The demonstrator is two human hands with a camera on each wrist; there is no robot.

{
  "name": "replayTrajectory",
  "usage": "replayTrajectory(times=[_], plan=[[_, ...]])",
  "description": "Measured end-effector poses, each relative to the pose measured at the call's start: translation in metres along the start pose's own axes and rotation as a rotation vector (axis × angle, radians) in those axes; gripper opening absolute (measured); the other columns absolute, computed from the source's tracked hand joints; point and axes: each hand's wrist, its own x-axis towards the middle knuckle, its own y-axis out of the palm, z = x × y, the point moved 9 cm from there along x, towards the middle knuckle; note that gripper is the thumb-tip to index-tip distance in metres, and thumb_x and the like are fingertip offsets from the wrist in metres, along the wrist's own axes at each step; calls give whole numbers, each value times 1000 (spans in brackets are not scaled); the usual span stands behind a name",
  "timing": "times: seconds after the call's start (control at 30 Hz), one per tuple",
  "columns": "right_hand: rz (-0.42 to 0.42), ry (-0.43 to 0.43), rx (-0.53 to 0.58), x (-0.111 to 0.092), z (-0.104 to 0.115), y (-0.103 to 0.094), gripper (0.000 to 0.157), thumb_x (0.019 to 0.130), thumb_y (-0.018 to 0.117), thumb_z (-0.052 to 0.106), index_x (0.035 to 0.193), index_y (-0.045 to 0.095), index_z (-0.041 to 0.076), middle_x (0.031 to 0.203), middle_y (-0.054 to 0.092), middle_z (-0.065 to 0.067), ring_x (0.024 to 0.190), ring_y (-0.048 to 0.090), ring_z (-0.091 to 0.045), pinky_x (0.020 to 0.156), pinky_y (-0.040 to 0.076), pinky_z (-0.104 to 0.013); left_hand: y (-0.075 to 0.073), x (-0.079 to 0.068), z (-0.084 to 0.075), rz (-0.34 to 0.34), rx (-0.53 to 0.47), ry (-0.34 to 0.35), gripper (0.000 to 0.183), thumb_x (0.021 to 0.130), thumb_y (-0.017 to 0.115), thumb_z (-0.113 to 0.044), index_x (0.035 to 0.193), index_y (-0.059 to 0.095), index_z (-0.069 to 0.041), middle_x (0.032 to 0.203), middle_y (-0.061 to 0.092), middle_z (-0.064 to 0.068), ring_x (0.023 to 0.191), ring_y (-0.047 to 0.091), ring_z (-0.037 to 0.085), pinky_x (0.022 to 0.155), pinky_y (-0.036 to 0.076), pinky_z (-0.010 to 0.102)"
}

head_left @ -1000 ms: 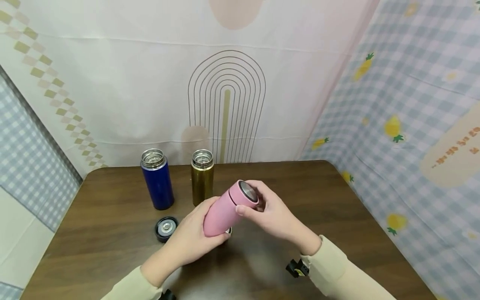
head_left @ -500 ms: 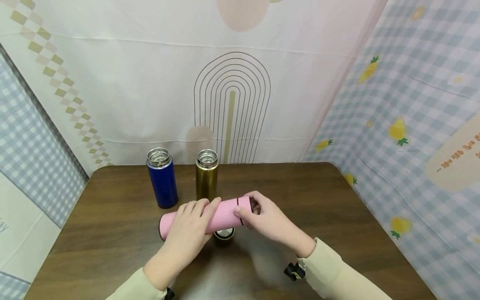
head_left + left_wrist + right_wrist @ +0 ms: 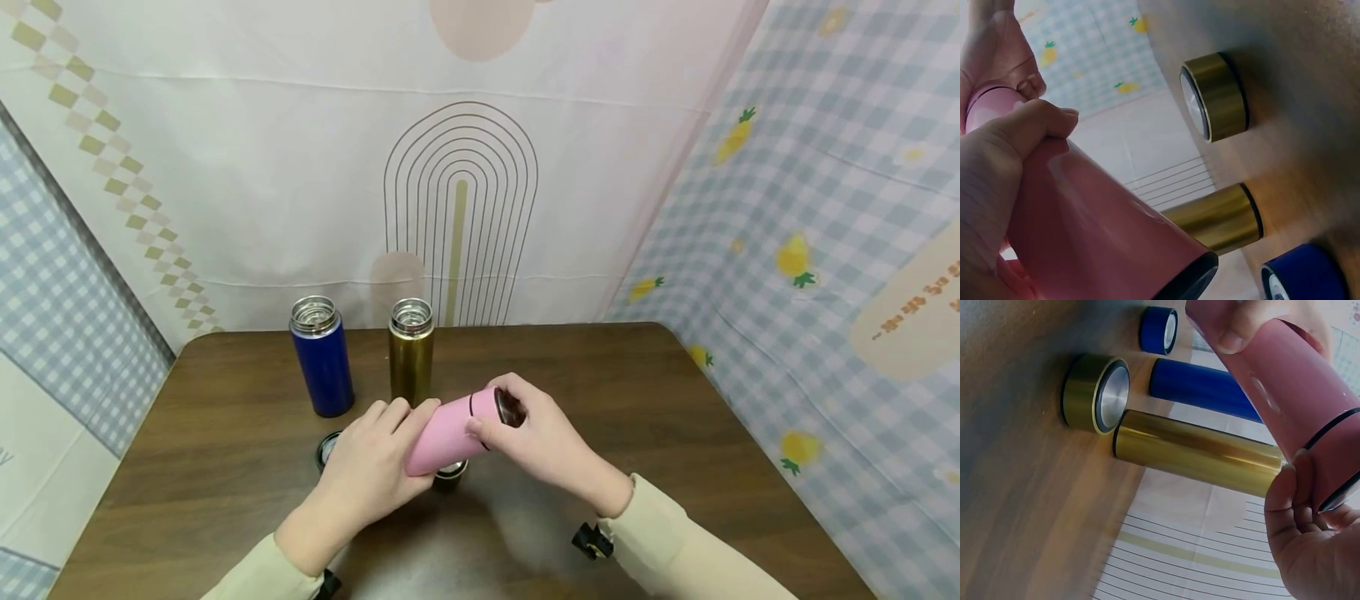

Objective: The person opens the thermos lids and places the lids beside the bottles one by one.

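Note:
A pink thermos is held tilted above the table, its lidded end up to the right. My left hand wraps round its body, and the bottle's lower end is hidden behind it in the head view. My right hand grips the pink lid, thumb on the near side; a dark seam parts lid from body. Under the thermos, a gold lid rests on the table. A blue lid lies left of it, mostly covered by the left hand in the head view.
Behind stand a blue thermos and a gold thermos, both upright and lidless with steel mouths showing. They are near the back edge of the brown wooden table. A printed cloth hangs behind it.
The thermos swung from steeply tilted to nearly level, its base showing past the left hand, then its lidded end rose partway again. The right hand has stayed on the lid.

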Motion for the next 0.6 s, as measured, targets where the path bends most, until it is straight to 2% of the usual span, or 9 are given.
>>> replayTrajectory(times=[0.1, 0.23, 0.6], plan=[[-7, -27, -10, 0, 3, -3, 34, 79, 76, 46, 102, 59, 28, 86, 61, 4, 72, 58, -12, 59, 51, -32, -4, 3, -1, -28, -1, 17, 78, 55, 82, -37, 126, 60, -11, 88, 54, 2, 71, 50, 24, 57, 48, 36], [2, -20, -15, 0, 3, -3, 35, 79, 76, 48, 101, 59, 28, 85, 62, 4, 72, 58, -12, 58, 51, -31, -6, 4, 1, -33, -12, 26, 76, 55, 81, -38, 124, 61, -14, 87, 54, 0, 69, 51, 22, 55, 47, 35], [15, 19, -42, 0, -3, 0, 36, 79, 72, 56, 98, 60, 28, 77, 57, 3, 67, 54, -12, 56, 46, -30, 0, 3, 7, 30, -39, 4, 70, 53, 80, -43, 118, 63, -24, 81, 50, -7, 65, 49, 15, 48, 43, 32]])
